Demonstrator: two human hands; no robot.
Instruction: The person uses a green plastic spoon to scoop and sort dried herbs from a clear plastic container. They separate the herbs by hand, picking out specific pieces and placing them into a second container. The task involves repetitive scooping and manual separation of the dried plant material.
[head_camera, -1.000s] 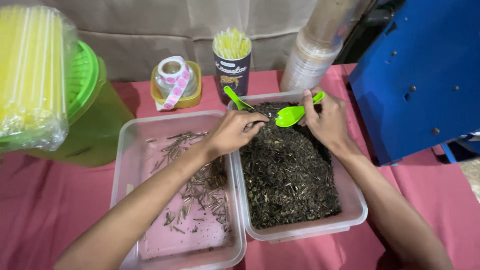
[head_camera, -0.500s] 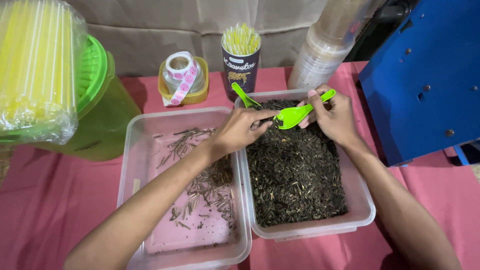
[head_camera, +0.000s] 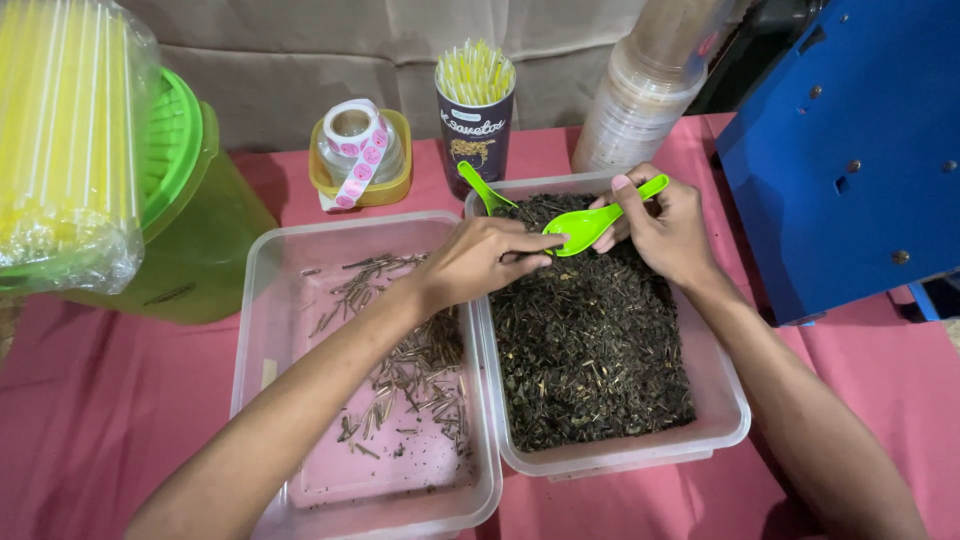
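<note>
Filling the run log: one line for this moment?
right hand: holds green spoon | left hand: fingertips at spoon bowl | dark leaves tub

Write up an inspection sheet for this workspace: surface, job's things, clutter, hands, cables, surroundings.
Surface: table under a pink cloth.
Job's things: right tub full of dark dried leaves; left tub holds scattered twigs; a green spoon over the leaves; a second spoon stuck in them at the far edge.
Clutter: sticker roll on a yellow dish, cup of straws, cup stack, bagged straws, green jug.
Hands: left hand pinches at the leaves by the spoon's bowl; right hand holds the spoon's handle.
Cables: nothing seen.
Surroundings: blue metal box at right, beige cloth behind.
</note>
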